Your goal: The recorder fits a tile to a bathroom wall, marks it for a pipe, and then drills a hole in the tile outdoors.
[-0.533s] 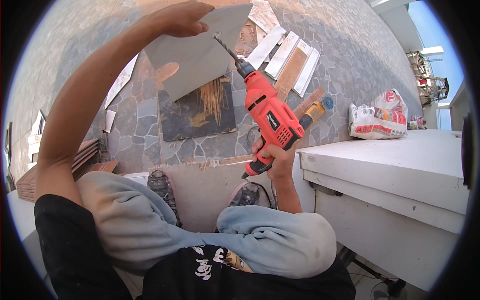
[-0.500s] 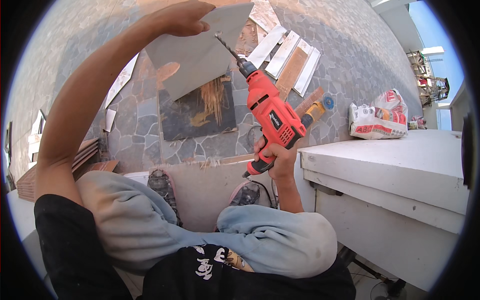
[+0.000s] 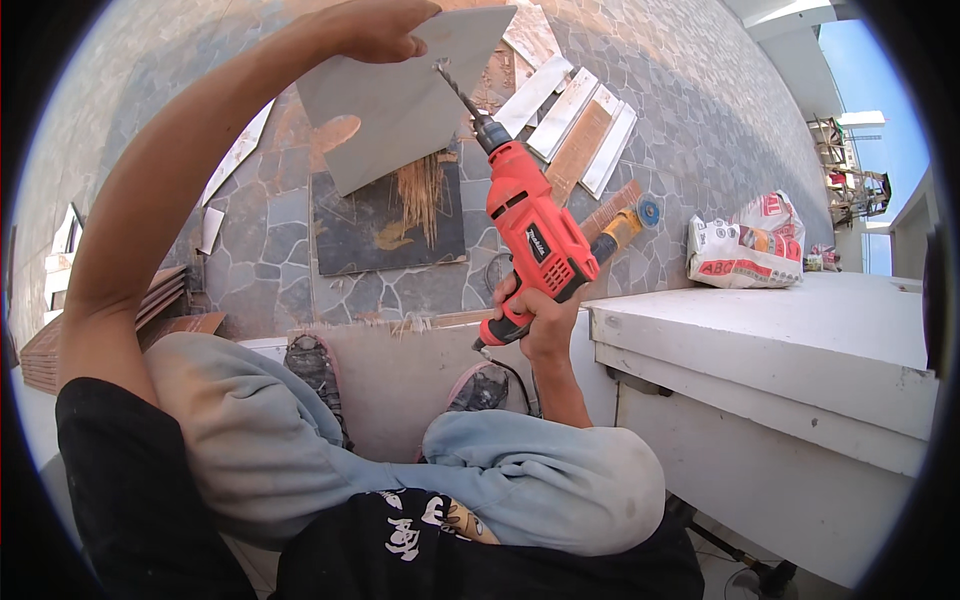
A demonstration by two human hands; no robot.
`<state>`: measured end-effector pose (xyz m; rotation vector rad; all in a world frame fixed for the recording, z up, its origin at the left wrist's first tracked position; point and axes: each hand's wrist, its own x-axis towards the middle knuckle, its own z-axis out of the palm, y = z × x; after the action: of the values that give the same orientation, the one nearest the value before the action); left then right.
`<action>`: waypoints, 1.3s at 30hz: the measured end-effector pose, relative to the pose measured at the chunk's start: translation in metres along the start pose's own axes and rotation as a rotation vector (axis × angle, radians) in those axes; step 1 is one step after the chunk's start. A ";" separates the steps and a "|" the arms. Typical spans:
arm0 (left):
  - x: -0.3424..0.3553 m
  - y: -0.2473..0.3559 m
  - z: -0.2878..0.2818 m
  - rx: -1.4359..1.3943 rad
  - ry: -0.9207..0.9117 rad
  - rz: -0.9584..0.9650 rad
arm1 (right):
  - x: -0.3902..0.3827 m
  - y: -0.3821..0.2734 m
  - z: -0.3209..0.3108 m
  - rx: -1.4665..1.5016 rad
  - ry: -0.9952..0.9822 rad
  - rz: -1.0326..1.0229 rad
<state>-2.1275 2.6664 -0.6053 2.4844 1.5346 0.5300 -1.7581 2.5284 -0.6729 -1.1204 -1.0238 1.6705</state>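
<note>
Head view, the only one. We see the left hand [image 3: 375, 28] raised high, fingers curled over the top edge of a flat pale grey square tile [image 3: 400, 100], holding it tilted in the air above the paving. The right hand [image 3: 535, 320] is wrapped tight round the grip of a red-orange corded power drill [image 3: 530, 235]; whether a finger lies on the trigger we cannot tell.

Key relation: the drill's long axis runs up and to the left from the right-hand fingers, and the thin twist bit [image 3: 458, 88] ends at the tile's face, just below and right of the left-hand fingers. Tip looks to be touching the tile, though we cannot make out any hole. The left hand is the nearer one to the tile; the right reaches it only through the bit.

Around: grey stone paving [image 3: 680, 110] beyond the fingers, pale tile strips [image 3: 575, 125] lying on it, a dark slab [image 3: 385, 220] under the held tile, a printed white sack [image 3: 745, 250] to the right, a white concrete ledge [image 3: 770, 340] beside the right wrist.

Hidden: the tile's back, the left fingertips behind its edge, the cord below the drill.
</note>
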 end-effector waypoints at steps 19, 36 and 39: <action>0.033 0.021 0.005 0.077 -0.184 -0.322 | -0.002 0.000 -0.011 -0.266 0.049 -0.144; 0.018 0.018 -0.010 0.116 -0.195 -0.362 | -0.006 0.007 0.010 0.118 -0.025 0.088; -0.006 -0.001 -0.003 0.026 -0.009 -0.075 | -0.006 0.006 0.011 0.179 -0.010 0.107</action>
<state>-2.1317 2.6614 -0.6036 2.4336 1.6338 0.4898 -1.7686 2.5189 -0.6742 -1.0652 -0.8141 1.8153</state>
